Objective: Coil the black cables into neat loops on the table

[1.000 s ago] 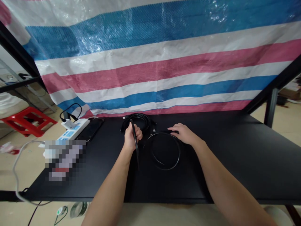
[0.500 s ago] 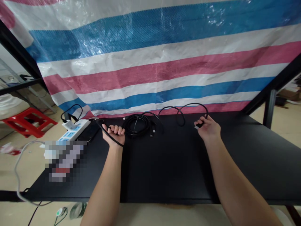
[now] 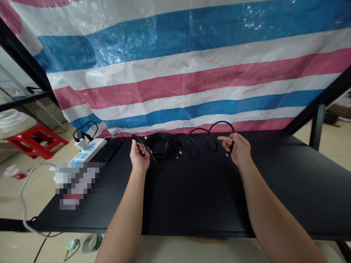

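Observation:
A black cable (image 3: pixel 199 129) runs in loose loops above the black tabletop between my two hands. My left hand (image 3: pixel 140 155) is closed around part of it, with a stretch of cable crossing the palm and fingers. On the right, my right hand (image 3: pixel 238 148) grips the cable near one end, where a small light metal plug tip shows below the fingers. Its index finger points left. Between the hands, towards the back, lies a coiled black cable (image 3: pixel 161 155) with several plug ends beside it. Whether the coil and the held cable are separate is hard to tell.
A white power strip (image 3: pixel 94 146) with a charger plugged in stands at the back left, beside a black phone (image 3: pixel 113 150). A pixelated item covers the left front. A striped plastic sheet (image 3: pixel 192 80) hangs behind the table (image 3: pixel 197 204). A red stool (image 3: pixel 41 140) stands left.
My left hand has moved right, towards the coil, with the cable in it. My right hand has shifted slightly left, and its index finger has stretched out. The loops between the hands have drawn closer.

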The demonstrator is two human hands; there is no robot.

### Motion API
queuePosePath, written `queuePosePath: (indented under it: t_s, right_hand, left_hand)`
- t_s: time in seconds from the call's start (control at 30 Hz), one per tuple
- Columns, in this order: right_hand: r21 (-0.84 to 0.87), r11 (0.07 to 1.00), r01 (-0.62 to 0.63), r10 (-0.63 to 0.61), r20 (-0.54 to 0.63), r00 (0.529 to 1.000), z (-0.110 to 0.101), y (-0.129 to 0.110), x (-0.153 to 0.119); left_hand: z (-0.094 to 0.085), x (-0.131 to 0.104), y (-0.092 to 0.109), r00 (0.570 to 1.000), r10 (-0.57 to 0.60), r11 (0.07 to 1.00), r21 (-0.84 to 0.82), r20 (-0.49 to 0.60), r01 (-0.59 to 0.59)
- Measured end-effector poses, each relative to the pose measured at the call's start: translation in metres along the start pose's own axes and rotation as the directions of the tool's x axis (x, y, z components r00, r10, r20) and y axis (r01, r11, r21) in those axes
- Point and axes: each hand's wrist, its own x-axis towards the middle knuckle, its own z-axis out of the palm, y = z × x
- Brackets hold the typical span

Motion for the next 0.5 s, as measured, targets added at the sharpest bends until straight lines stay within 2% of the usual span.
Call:
queuePosePath:
  t_s: [0.13,0.2,0.27,0.37,0.43,0.5]
  right_hand:
    - [-0.340,0.936,0.087,-0.060,0.089,0.994,0.011,0.007,-0.008]
    - [-0.414,0.904,0.106,-0.057,0.128,0.990,0.015,0.008,-0.010]
    - [-0.377,0.923,0.074,-0.034,0.110,0.993,0.017,0.007,-0.010]
    - [-0.168,0.986,-0.004,0.003,-0.003,1.000,0.018,0.007,-0.008]
    - [-0.059,0.998,0.006,-0.010,-0.064,0.998,0.019,0.008,-0.006]
    - [-0.066,0.996,0.063,-0.070,-0.104,0.992,0.019,0.011,-0.006]
  left_hand:
    - [-0.001,0.002,-0.004,1.000,0.022,0.998,0.053,0.002,-0.022]
    - [0.000,0.002,-0.006,1.000,0.027,0.998,0.064,-0.009,-0.026]
    - [0.001,0.003,-0.006,0.999,0.028,0.998,0.065,-0.018,-0.027]
    - [0.003,0.002,-0.006,0.999,0.029,0.997,0.069,-0.013,-0.028]
    - [0.004,0.001,-0.006,1.000,0.013,0.997,0.080,0.005,-0.014]
    - [0.004,0.000,-0.007,0.999,-0.003,0.996,0.089,0.036,0.000]
